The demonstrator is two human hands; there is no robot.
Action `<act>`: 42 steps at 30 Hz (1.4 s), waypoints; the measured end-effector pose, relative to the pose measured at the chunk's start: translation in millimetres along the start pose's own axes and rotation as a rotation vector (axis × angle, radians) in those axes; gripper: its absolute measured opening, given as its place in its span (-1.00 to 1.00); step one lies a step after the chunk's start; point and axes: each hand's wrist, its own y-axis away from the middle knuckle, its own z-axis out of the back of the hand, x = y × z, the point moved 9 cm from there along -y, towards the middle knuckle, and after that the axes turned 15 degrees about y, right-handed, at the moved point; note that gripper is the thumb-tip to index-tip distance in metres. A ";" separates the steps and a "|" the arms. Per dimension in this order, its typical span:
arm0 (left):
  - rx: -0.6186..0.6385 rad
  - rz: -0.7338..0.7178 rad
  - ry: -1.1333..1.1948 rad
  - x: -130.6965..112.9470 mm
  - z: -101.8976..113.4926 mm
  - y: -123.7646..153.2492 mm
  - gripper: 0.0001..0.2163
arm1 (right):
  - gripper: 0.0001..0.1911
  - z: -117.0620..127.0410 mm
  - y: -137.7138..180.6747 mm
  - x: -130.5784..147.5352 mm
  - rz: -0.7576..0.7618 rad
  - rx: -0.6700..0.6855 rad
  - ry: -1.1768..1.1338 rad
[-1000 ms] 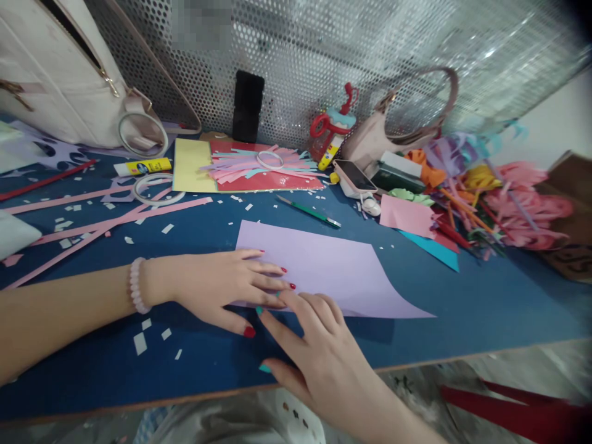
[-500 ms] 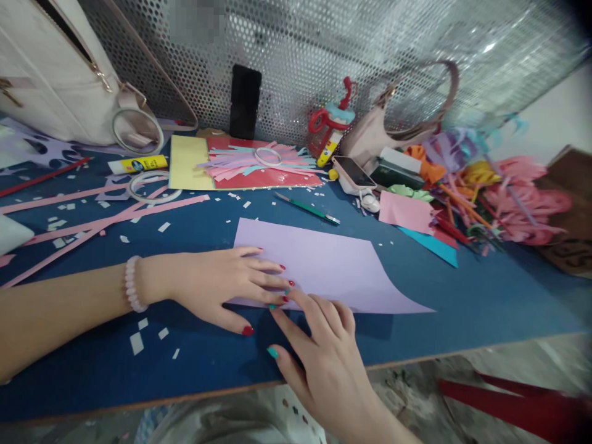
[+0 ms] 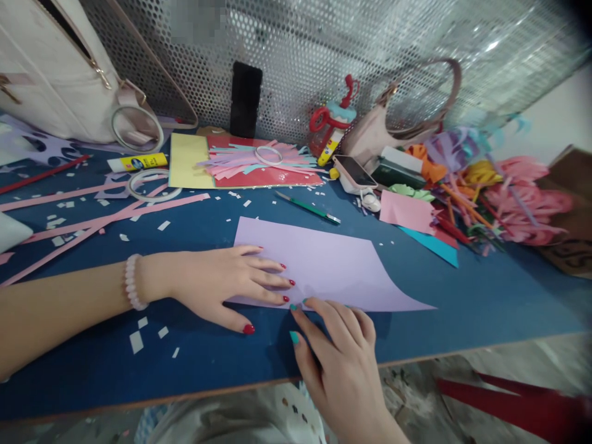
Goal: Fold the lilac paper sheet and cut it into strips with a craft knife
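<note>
A lilac paper sheet (image 3: 324, 265) lies on the blue table (image 3: 462, 296), its right corner curling up. My left hand (image 3: 217, 283), with red nails and a bead bracelet, rests flat on the sheet's left end with its fingers spread and holds nothing. My right hand (image 3: 340, 351), with teal nails, presses its fingertips on the sheet's near edge, just right of the left fingertips. It holds nothing.
Behind the sheet lie a green pen (image 3: 308, 208), a glue stick (image 3: 139, 162), a tape ring (image 3: 152, 185), pink strips and yellow and red sheets (image 3: 250, 163). A white bag (image 3: 50, 74) stands back left, a black phone (image 3: 246, 98) leans on the mesh, and paper flowers (image 3: 509, 191) pile up at right.
My right hand has slid to the right along the sheet's near edge, away from the left fingertips. The left hand and the sheet have stayed put.
</note>
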 end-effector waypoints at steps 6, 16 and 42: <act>0.018 0.006 -0.010 0.3 -1.1 0.0 -0.48 | -0.74 1.8 3.6 -5.9 -0.035 -0.023 -0.013; 0.035 0.031 -0.039 2.0 -2.1 -0.2 -0.51 | -0.71 -3.9 2.0 -9.1 0.068 -0.002 0.016; 0.016 0.002 -0.069 -0.2 -0.4 1.1 -0.55 | -0.77 -4.8 22.3 -41.1 -0.037 -0.002 0.070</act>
